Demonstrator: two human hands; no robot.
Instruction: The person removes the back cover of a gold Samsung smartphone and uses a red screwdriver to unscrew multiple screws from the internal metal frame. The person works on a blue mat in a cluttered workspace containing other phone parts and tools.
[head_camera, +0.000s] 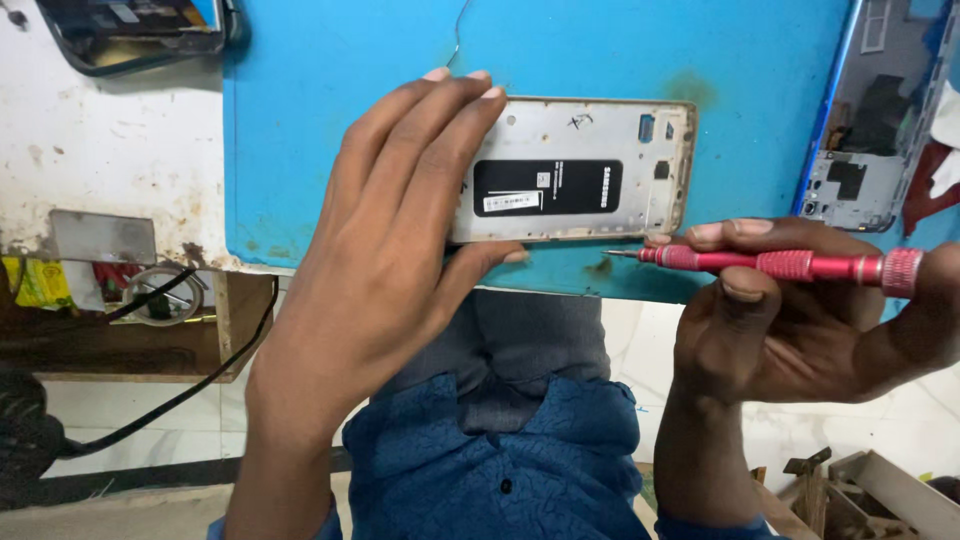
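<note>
You have two hands at work and one opened phone between them. Your left hand (385, 250) lies flat over the left end of the phone frame (585, 170) — fingers stretched along its top edge, thumb hooked under its bottom edge, so the frame is pinched lightly. The frame, silver with one black label strip, rests on the blue mat (540, 60) close to the near edge of the tabletop (110, 150).

Your right hand (800, 320) is closed around one red screwdriver (790, 265), held level between thumb and fingers; its thin metal tip points left and sits just below the frame's lower right corner, near the mat's near edge.

Two more devices lie apart from you: one dark phone (135, 30) at the far left corner of the tabletop, and one opened blue-edged phone body (865, 130) at the right edge of the mat. One black cable (190, 390) hangs below the tabletop's left side.
</note>
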